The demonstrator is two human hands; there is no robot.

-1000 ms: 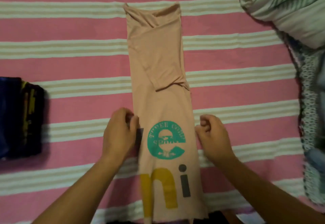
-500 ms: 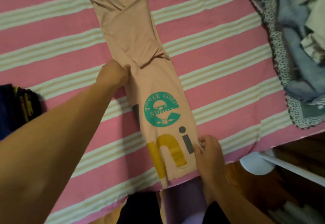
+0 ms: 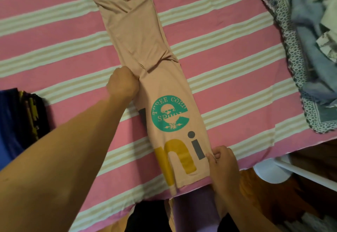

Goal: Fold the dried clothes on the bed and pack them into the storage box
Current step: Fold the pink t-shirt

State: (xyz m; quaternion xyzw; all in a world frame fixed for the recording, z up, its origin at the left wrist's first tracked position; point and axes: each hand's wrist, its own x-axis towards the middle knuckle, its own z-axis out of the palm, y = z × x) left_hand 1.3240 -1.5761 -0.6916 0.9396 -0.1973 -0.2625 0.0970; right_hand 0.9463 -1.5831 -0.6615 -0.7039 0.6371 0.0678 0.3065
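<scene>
Across the striped bed [image 3: 237, 64] the peach T-shirt [image 3: 160, 89] lies as a long narrow strip running from eleven o'clock to five o'clock, sides already turned in; I judge the crosswise folds are still to do. Dark folded clothes [image 3: 23, 122] wait at nine o'clock, an unsorted heap [image 3: 313, 36] at two o'clock, and I see no storage box. My left hand [image 3: 123, 84] reaches far forward, fingers curled on the strip's left edge. My right hand [image 3: 223, 166] pinches its hem corner.
</scene>
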